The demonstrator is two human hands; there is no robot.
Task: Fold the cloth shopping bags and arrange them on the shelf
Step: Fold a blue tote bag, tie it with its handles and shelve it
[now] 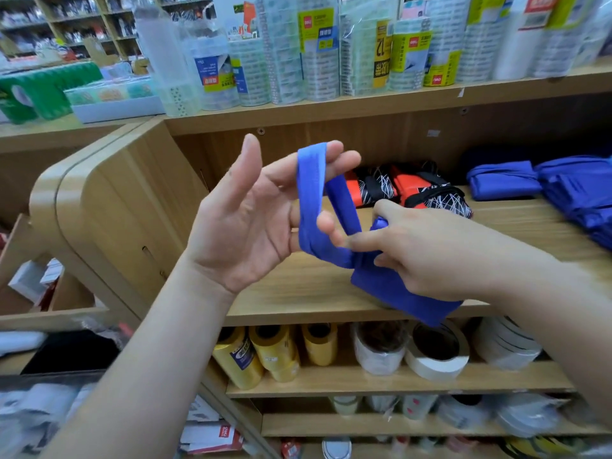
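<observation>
Gripping the folded blue bag (397, 293) over the front edge of the wooden shelf (298, 293), the right hand (430, 253) has its fingers curled round the top of the bundle, at about 4 o'clock from the middle of the view. The left hand (245, 226), at 9 o'clock from the bag, faces palm-up with the thumb raised. Its fingers are spread and nearly straight, and the bag's handle loop (311, 180) is wound over them. Orange-and-black bags (414, 187) lie folded on the shelf at 12 o'clock from the right hand. A blue pile (503, 180) sits at 2 o'clock.
</observation>
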